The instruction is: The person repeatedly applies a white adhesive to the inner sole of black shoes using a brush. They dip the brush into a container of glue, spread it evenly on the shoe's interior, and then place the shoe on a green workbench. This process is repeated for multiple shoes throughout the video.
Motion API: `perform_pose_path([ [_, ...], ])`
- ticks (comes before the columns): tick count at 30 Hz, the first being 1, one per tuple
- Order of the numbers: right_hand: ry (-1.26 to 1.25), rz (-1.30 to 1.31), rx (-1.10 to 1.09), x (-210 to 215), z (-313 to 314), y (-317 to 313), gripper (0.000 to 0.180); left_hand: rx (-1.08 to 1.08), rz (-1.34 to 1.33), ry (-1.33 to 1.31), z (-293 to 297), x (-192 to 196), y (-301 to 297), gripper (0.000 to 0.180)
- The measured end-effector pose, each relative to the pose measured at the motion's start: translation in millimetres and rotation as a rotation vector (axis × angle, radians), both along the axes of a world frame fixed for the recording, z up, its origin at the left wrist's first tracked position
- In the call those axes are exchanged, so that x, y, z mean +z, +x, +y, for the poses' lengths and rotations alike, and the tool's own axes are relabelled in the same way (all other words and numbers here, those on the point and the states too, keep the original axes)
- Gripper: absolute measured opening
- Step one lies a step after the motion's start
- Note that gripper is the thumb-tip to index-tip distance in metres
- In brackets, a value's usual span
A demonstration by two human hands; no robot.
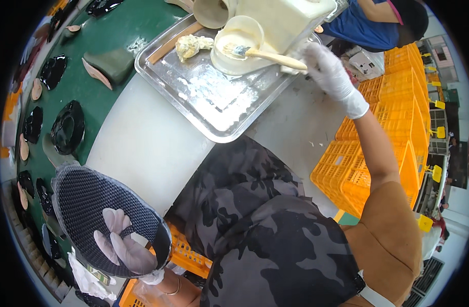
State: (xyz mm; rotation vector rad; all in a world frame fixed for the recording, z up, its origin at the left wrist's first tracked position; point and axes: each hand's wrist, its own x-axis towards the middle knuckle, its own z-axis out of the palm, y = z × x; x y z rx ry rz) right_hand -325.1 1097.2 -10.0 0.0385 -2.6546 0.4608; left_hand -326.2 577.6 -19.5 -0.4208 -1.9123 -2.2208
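Observation:
My left hand (pixel 129 248), in a thin white glove, holds a dark grey mesh shoe upper (pixel 99 197) at the lower left. Its fingers lie bent against the mesh, and the wrist comes in at the lower edge of the piece. At the upper right my gloved right hand (pixel 326 71) is at the handle end of a wooden paintbrush (pixel 278 59); its fingers curl about that end, slightly blurred. The brush's bristles rest in a translucent plastic tub (pixel 224 64) with creamy white paste. That tub stands on a metal tray (pixel 221 134) smeared with white.
A big whitish jug (pixel 285 25) and a beige cup (pixel 210 13) stand behind the tub, beside a paste-caked lump (pixel 191 47). Black shoe pieces (pixel 68 128) lie on the green belt (pixel 104 94) to the left. Orange crates (pixel 341 171) are stacked right; another person (pixel 367 28) is beyond.

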Motion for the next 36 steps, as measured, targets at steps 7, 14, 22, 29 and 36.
perform_pose_path([
  [7, -0.034, -0.078, 0.046, -5.0, -35.6, -1.9, 0.028, 0.123, 0.004, 0.028, 24.6, 11.5, -1.6, 0.044],
  [14, -0.328, -0.039, -0.003, 38.2, -23.6, 29.6, 0.024, -0.122, -0.096, 0.388, 60.4, 27.1, -17.0, 0.042],
  [22, -1.169, -0.64, 0.287, 35.0, -138.3, 60.2, 0.026, -0.123, -0.152, 0.513, 94.6, 14.8, -16.4, 0.041],
  [29, -2.232, -1.142, 0.752, -20.6, -263.0, 35.7, 0.046, -0.029, -0.024, 0.287, 98.5, -6.9, -16.8, 0.045],
  [36, -2.519, -1.277, 0.639, -1.9, -275.9, 23.0, 0.038, 0.319, 0.671, -0.687, 79.2, -25.4, -36.0, 0.051],
])
